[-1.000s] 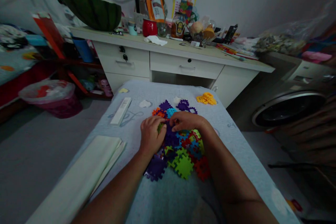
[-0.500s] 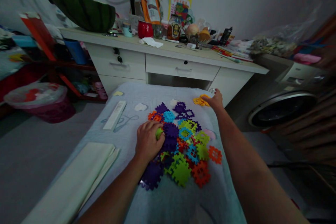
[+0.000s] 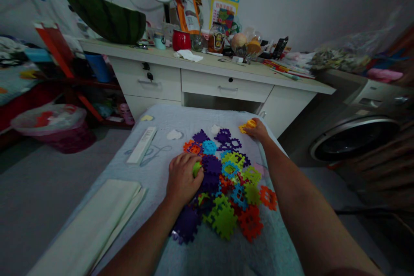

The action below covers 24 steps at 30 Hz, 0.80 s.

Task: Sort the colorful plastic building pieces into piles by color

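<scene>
A pile of coloured interlocking plastic pieces (image 3: 228, 185) lies on a low table with a pale blue cloth (image 3: 168, 112). My left hand (image 3: 181, 179) rests curled at the pile's left edge, its fingers closed on a green piece (image 3: 196, 168). Far across the table my right hand (image 3: 256, 129) is stretched out, its fingers closed on the small cluster of yellow pieces (image 3: 246, 126) near the far right corner. Purple pieces (image 3: 226, 138) lie between the pile and the yellow cluster.
A white strip box (image 3: 141, 145) and folded pale sheets (image 3: 93, 224) lie on the table's left side. Beyond the table stands a white desk with drawers (image 3: 207, 82), crowded with jars and cups. A washing machine (image 3: 355, 138) is at the right, a red bin (image 3: 51, 127) at the left.
My right hand left the pile, reached to the yellow pieces at the far right corner, and has closed on them and drawn slightly back. My left hand stayed on the green piece.
</scene>
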### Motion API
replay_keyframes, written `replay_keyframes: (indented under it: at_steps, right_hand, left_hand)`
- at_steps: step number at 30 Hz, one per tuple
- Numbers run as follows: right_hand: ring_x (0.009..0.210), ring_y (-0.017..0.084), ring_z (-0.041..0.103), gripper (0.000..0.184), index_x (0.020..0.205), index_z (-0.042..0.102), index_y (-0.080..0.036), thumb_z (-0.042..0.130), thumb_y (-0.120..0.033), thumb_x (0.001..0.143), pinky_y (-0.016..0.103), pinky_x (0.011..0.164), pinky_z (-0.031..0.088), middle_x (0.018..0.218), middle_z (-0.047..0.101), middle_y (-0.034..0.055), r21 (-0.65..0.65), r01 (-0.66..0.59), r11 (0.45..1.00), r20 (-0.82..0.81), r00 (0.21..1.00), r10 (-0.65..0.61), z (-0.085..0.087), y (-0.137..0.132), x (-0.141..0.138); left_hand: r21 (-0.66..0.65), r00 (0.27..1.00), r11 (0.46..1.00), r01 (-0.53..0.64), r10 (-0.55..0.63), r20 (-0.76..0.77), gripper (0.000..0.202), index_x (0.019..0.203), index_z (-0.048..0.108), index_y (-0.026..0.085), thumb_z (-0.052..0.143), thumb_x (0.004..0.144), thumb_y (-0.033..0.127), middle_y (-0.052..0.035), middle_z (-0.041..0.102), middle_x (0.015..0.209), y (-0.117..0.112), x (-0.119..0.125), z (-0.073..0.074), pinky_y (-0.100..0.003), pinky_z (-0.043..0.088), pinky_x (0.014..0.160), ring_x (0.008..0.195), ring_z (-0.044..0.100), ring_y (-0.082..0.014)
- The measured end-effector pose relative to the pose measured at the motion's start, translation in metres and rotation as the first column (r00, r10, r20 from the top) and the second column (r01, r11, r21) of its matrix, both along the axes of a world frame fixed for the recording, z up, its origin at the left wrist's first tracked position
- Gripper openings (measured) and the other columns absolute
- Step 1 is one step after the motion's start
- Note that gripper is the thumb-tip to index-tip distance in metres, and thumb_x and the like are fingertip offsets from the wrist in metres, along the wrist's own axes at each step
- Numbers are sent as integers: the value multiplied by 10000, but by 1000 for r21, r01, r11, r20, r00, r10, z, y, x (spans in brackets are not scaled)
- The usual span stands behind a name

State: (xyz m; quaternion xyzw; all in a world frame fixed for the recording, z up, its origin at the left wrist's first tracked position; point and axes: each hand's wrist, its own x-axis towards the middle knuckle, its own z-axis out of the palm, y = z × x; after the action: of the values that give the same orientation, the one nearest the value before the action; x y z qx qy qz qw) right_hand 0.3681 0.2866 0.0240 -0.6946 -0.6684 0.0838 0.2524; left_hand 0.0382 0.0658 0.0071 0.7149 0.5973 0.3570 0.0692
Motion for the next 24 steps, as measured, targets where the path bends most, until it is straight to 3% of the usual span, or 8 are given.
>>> replay_keyframes:
  at_steps: [3,9,15,18,20,22,23,24]
  right_hand:
    - [1103,293,582,599,1261,510,-205,716,-373,724,478,945,459,1248,600,153,-40,44,998,21,999,-44,2,-10,-5]
    - [1092,294,586,621,1254,524,-178,690,-231,659,432,961,468,1204,606,148,-37,-94,995,61,994,96,11,-42,-8]
    - [896,225,625,632,1297,474,-194,661,-281,699,401,843,527,1077,621,70,-27,-253,967,-198,950,243,40,-91,-26]
    - [899,221,622,649,1314,472,-206,708,-364,730,401,831,529,1094,620,69,-72,-464,883,-263,863,432,59,-120,-49]
    - [995,236,619,761,1349,464,-214,785,-412,687,406,888,516,1187,608,87,-135,-650,747,-323,742,587,68,-134,-64]
    - [1116,252,595,827,1384,450,-229,809,-464,677,414,964,487,1279,586,100,-132,-748,651,-392,642,659,71,-139,-74]
    - [1164,254,580,808,1390,451,-238,791,-491,701,418,992,472,1306,580,102,-114,-755,645,-412,627,661,71,-136,-76]
    - [1197,254,568,753,1380,467,-243,758,-511,740,422,1012,460,1318,580,103,-96,-731,675,-411,647,642,69,-130,-77]
  left_hand:
    - [6,1000,1000,-4,4,7,210,981,681,268,606,784,278,-51,700,1113,-1,1,1,-490,375,1015,1110,576,-293]
    - [9,1000,1000,3,-3,-1,199,975,676,262,599,793,284,-52,702,1104,-1,1,3,-483,382,1003,1107,580,-294]
    - [6,1000,1000,3,-3,-1,184,969,677,260,592,813,306,-54,704,1102,-1,0,3,-476,382,986,1102,582,-291]
    - [2,997,1000,17,-18,81,230,982,673,252,503,908,388,-53,709,1080,-1,0,5,-453,396,972,1076,599,-267]
    - [8,984,1000,19,-20,177,328,1015,664,239,399,964,424,-56,706,1082,-1,-1,6,-439,408,967,1066,609,-250]
    - [25,968,1000,14,-19,251,384,1056,654,225,341,983,436,-64,698,1110,-2,-2,7,-439,408,981,1086,607,-245]
    - [33,963,999,11,-19,268,396,1074,650,221,334,984,441,-67,694,1126,-2,-2,6,-443,404,991,1102,603,-247]
    - [38,962,999,11,-21,271,400,1088,648,221,337,981,448,-68,691,1136,-2,-3,6,-447,399,1001,1115,599,-250]
